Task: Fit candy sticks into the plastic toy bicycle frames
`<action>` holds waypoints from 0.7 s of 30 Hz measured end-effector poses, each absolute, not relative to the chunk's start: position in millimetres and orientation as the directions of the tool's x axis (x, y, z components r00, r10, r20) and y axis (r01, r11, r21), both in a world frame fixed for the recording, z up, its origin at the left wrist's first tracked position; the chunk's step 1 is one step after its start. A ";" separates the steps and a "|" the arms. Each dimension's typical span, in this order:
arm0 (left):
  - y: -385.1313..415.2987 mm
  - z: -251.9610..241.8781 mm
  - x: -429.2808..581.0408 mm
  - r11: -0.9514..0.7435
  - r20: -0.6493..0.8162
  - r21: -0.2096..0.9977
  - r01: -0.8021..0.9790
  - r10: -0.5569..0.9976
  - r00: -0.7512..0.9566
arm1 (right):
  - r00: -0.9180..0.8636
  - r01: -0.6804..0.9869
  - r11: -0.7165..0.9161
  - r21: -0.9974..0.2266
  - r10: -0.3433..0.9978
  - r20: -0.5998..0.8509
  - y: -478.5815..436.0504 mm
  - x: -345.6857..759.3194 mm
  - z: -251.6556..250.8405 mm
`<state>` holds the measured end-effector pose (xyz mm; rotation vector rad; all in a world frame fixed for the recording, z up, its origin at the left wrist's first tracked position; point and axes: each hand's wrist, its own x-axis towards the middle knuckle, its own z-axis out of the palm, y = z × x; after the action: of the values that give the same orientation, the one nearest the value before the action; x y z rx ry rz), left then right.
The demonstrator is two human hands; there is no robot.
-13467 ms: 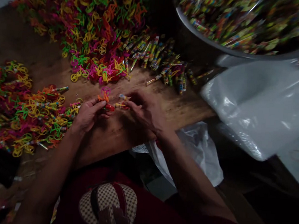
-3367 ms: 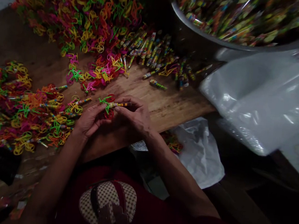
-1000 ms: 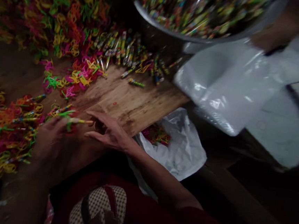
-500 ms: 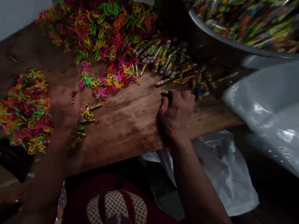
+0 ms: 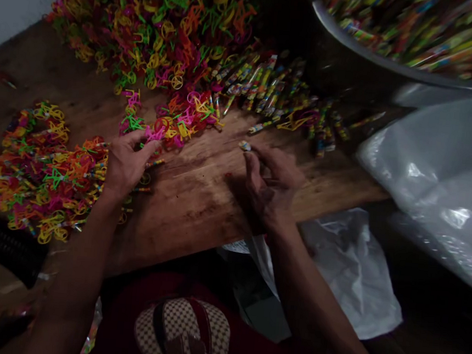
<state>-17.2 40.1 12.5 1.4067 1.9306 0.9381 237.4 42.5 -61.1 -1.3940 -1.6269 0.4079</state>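
Observation:
My left hand (image 5: 125, 162) reaches over the wooden table, thumb and fingertips closed on a small pink plastic toy piece (image 5: 155, 133) at the edge of some loose pieces. Under and beside that wrist, a heap of toy pieces with sticks attached (image 5: 50, 177) spreads to the left. To the right, my right hand (image 5: 274, 183) is slightly blurred above the table. Its thumb and forefinger pinch a short, brightly printed wrapped stick (image 5: 244, 145), most of which the fingers hide. Similar wrapped sticks (image 5: 268, 89) lie in a pile beyond that hand.
A large pile of coloured plastic pieces (image 5: 161, 33) covers the back of the wooden table (image 5: 187, 206). At the upper right stands a metal-rimmed basin (image 5: 355, 47) full of wrapped sticks. Clear plastic bags (image 5: 438, 172) lie at the right. A black object (image 5: 14, 251) rests at the left.
My left hand has moved right and away from me, from the near heap to the pink piece. My right hand has lifted and turned, bringing the wrapped stick slightly left.

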 end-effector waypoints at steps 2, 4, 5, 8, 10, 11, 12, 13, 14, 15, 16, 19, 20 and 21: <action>33.0 16.2 -9.3 0.306 -0.243 0.924 0.227 0.932 -0.268 | 0.039 0.394 0.336 -0.856 0.924 0.380 32.5 217.6 -46.2; 25.1 17.1 -0.1 0.404 -0.406 0.914 -0.050 0.897 -0.172 | -0.060 0.163 0.327 -0.931 0.945 0.322 23.9 199.2 -36.6; 20.9 17.1 4.4 0.439 -0.456 0.887 -0.144 0.882 -0.118 | -0.112 0.069 0.288 -0.955 0.954 0.280 20.7 192.7 -34.9; 8.8 17.6 15.5 0.511 -0.525 0.816 -0.271 0.851 0.025 | -0.171 -0.112 0.086 -0.990 0.980 0.105 14.8 187.7 -39.0; 2.6 17.6 20.0 0.527 -0.527 0.798 -0.293 0.846 0.086 | -0.188 -0.162 -0.026 -0.987 0.982 0.005 12.1 193.5 -44.4; 0.4 17.2 21.5 0.530 -0.523 0.795 -0.294 0.845 0.108 | -0.202 -0.175 -0.056 -0.983 0.979 -0.020 10.9 197.2 -46.6; -1.1 16.5 22.6 0.531 -0.520 0.795 -0.292 0.845 0.122 | -0.214 -0.186 -0.072 -0.980 0.976 -0.031 10.0 200.7 -48.4; -2.0 15.4 23.4 0.534 -0.519 0.796 -0.287 0.845 0.131 | -0.222 -0.197 -0.077 -0.977 0.974 -0.032 9.3 203.6 -49.7; -2.4 14.1 24.1 0.537 -0.521 0.795 -0.282 0.843 0.135 | -0.225 -0.206 -0.074 -0.976 0.974 -0.026 8.9 205.8 -50.6; -2.3 12.7 24.8 0.542 -0.526 0.793 -0.278 0.839 0.136 | -0.219 -0.210 -0.066 -0.976 0.975 -0.019 8.6 207.3 -51.3; -2.0 11.3 25.5 0.546 -0.531 0.791 -0.276 0.837 0.135 | -0.209 -0.208 -0.056 -0.977 0.978 -0.011 8.3 208.1 -51.8; -0.3 8.1 27.9 0.552 -0.537 0.781 -0.293 0.832 0.137 | -0.181 -0.192 -0.016 -0.981 0.983 0.019 6.9 208.6 -53.6; 0.2 7.6 28.6 0.560 -0.543 0.774 -0.298 0.827 0.145 | -0.178 -0.190 -0.008 -0.982 0.984 0.027 6.1 208.6 -54.5; 0.7 7.2 29.1 0.571 -0.552 0.764 -0.300 0.819 0.154 | -0.180 -0.189 -0.003 -0.982 0.983 0.032 5.3 208.7 -55.7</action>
<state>29.1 0.7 7.2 0.5516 1.1511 0.8631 208.7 5.3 -55.7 -0.9648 -1.2032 1.4143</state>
